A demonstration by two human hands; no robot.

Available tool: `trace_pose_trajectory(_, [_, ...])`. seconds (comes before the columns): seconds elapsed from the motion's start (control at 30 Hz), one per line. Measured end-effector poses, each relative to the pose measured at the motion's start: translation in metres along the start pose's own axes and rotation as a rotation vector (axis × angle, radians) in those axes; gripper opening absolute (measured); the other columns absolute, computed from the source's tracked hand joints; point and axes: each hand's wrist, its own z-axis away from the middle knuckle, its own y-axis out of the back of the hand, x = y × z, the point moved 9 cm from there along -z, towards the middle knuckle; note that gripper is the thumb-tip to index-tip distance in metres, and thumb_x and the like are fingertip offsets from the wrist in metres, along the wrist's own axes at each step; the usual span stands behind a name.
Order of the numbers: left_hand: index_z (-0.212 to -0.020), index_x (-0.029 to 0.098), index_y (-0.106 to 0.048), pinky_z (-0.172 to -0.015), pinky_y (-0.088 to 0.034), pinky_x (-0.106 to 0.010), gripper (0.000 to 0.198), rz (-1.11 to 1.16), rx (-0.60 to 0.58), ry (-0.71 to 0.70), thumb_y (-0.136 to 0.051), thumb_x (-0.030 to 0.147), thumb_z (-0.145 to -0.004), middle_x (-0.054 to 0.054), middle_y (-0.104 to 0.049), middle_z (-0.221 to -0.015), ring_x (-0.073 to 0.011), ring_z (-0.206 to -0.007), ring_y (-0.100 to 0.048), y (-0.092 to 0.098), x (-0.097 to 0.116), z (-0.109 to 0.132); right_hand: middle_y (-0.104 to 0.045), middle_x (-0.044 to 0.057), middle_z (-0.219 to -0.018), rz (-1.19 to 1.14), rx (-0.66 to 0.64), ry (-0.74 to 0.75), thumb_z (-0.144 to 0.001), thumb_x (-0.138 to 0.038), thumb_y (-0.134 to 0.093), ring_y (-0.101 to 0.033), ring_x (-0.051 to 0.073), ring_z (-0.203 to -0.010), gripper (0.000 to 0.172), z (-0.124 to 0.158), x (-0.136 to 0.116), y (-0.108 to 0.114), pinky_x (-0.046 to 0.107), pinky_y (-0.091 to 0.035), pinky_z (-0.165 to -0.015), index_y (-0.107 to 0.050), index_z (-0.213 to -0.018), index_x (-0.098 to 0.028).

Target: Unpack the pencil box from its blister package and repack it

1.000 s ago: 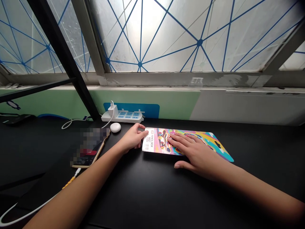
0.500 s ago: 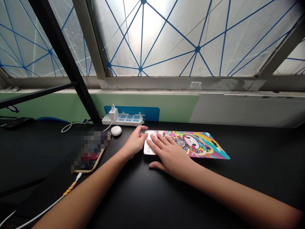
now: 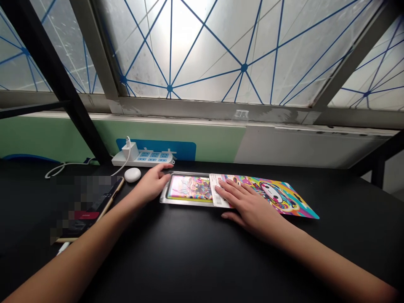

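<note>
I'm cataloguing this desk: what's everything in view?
Card: 1, multicoloured, partly over tray
Tray: 1, clear, centre
Case: 1, multicoloured, in tray
Power strip: 1, white, by wall
Plug: 1, white, on strip
Rounded object: 1, white, by phone
Phone: 1, dark, left
Cables: 2+, white, left
Panel: 1, blue, on wall
Desk: 1, black, beneath
Wall: 1, green/grey, behind
Panes: 3, pale, blue-lined, top
Bars: several, black, both sides
Left hand: 1, bare, at tray's end
Right hand: 1, bare, on card

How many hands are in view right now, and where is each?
2. The left hand is at the left end of the plastic tray; the right hand lies flat on the colourful card.
</note>
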Motion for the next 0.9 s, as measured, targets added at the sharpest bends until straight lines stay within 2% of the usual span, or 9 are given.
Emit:
trace_pose_trajectory(0.17, [-0.119,0.021,-0.071,-0.054,-0.042,-0.028,0.041,-0.357,0.041,0.015,-0.060,0.037,-0.084,-0.004,-0.069,-0.071,-0.0227,-0.061,-0.062,0.034,-0.008,-0.009,-0.044,0.013,-0.159,0.003,-0.014,-0.026,-0.102,-0.034,-0.050,-0.039,0.034,-0.146,0.055,0.003,0.013,-0.001,0.061,-0.039,-0.113,-0.041,-0.155,-0.026])
trace_pose_trajectory(0.27, [-0.119,0.025,-0.073,-0.067,-0.047,-0.034,0.039,-0.541,0.098,0.032,-0.061,0.039,-0.084,-0.009,-0.075,-0.090,-0.0307,-0.080,-0.067,0.049,-0.007,-0.005,-0.047,0.014,-0.157,0.018,-0.018,-0.012,-0.104,-0.025,-0.042,-0.042,0.034,-0.145,0.049,-0.001,0.010,0.000,0.062,-0.040,-0.112,-0.044,-0.152,-0.024])
trace_pose_trajectory(0.33, [-0.126,0.025,-0.070,-0.077,-0.049,-0.041,0.043,-0.670,0.139,0.017,-0.060,0.039,-0.086,-0.015,-0.074,-0.105,-0.0380,-0.095,-0.066,0.047,0.001,0.003,-0.046,0.014,-0.157,0.027,-0.016,0.006,-0.103,-0.025,-0.041,-0.043,0.035,-0.144,0.049,-0.003,0.008,0.000,0.063,-0.040,-0.111,-0.044,-0.152,-0.022])
trace_pose_trajectory(0.37, [-0.131,0.024,-0.067,-0.081,-0.049,-0.046,0.046,-0.731,0.165,-0.006,-0.058,0.039,-0.088,-0.018,-0.072,-0.112,-0.0413,-0.101,-0.064,0.043,0.009,0.008,-0.045,0.014,-0.158,0.030,-0.015,0.012,-0.103,-0.026,-0.042,-0.042,0.036,-0.144,0.049,-0.004,0.007,0.000,0.063,-0.040,-0.111,-0.044,-0.152,-0.021])
trace_pose_trajectory(0.47, [-0.144,0.020,-0.055,-0.097,-0.046,-0.053,0.049,-1.007,0.299,-0.314,-0.044,0.032,-0.099,-0.021,-0.057,-0.138,-0.0420,-0.127,-0.052,0.011,0.051,0.030,-0.045,0.015,-0.158,0.035,0.000,0.022,-0.102,-0.027,-0.045,-0.043,0.037,-0.143,0.050,-0.004,0.006,0.000,0.063,-0.041,-0.110,-0.044,-0.152,-0.020])
trace_pose_trajectory(0.57, [-0.149,0.019,-0.049,-0.113,-0.038,-0.049,0.051,-0.965,0.198,-0.515,-0.040,0.041,-0.104,-0.018,-0.044,-0.154,-0.0340,-0.141,-0.042,-0.037,0.066,0.046,-0.046,0.016,-0.157,0.043,0.026,0.026,-0.102,-0.027,-0.045,-0.045,0.038,-0.142,0.049,-0.005,0.004,0.000,0.063,-0.042,-0.109,-0.046,-0.151,-0.018])
trace_pose_trajectory(0.63, [-0.152,0.022,-0.045,-0.116,-0.033,-0.053,0.055,-0.963,0.052,-0.527,-0.038,0.048,-0.105,-0.016,-0.037,-0.162,-0.0348,-0.148,-0.035,-0.064,0.060,0.048,-0.047,0.016,-0.156,0.047,0.042,0.030,-0.102,-0.026,-0.046,-0.045,0.038,-0.141,0.049,-0.005,0.004,-0.001,0.062,-0.042,-0.109,-0.047,-0.150,-0.019])
trace_pose_trajectory(0.7, [-0.154,0.023,-0.042,-0.117,-0.030,-0.059,0.059,-0.980,-0.052,-0.482,-0.032,0.053,-0.105,-0.016,-0.036,-0.163,-0.0360,-0.150,-0.031,-0.080,0.049,0.046,-0.047,0.016,-0.156,0.052,0.049,0.033,-0.101,-0.026,-0.049,-0.046,0.038,-0.141,0.049,-0.006,0.005,-0.001,0.062,-0.042,-0.109,-0.047,-0.149,-0.020])
trace_pose_trajectory(0.9, [-0.157,0.016,-0.036,-0.119,-0.027,-0.058,0.079,-1.000,-0.129,-0.386,-0.024,0.069,-0.100,-0.015,-0.029,-0.165,-0.0339,-0.154,-0.025,-0.079,0.041,0.040,-0.050,0.015,-0.155,0.038,0.038,0.056,-0.102,-0.031,-0.049,-0.048,0.037,-0.140,0.049,-0.008,0.012,-0.002,0.061,-0.043,-0.109,-0.048,-0.150,-0.020])
